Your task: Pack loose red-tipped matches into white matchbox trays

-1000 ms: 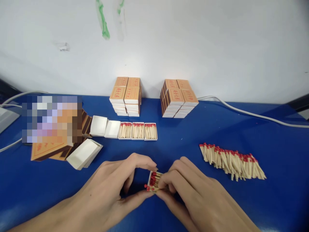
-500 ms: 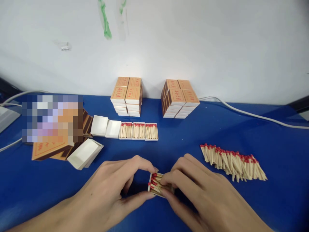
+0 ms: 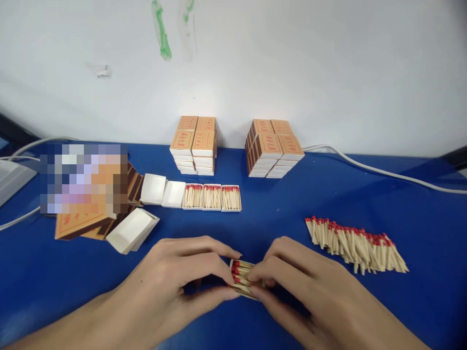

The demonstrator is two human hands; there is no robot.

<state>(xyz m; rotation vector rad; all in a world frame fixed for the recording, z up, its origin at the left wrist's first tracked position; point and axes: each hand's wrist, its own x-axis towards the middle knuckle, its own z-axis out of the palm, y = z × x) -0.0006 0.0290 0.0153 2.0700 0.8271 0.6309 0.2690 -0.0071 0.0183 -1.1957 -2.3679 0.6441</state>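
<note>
A small white tray of red-tipped matches (image 3: pixel 242 279) lies on the blue table (image 3: pixel 277 214) near the front edge. My left hand (image 3: pixel 175 282) pinches its left end between fingers and thumb. My right hand (image 3: pixel 310 291) closes on its right side, fingers pressed on the matches. A loose heap of matches (image 3: pixel 355 244) lies to the right of my hands.
Three filled trays (image 3: pixel 212 197) and two empty white trays (image 3: pixel 162 191) stand in a row further back. Two stacks of orange matchboxes (image 3: pixel 194 145) (image 3: pixel 274 148) stand against the wall. Orange sleeves and white trays (image 3: pixel 131 230) lie at left. Cables (image 3: pixel 368 169) run along the back.
Both hands stay on the tray; the matches that stuck out askew now lie flatter in it, and the tray has shifted slightly right.
</note>
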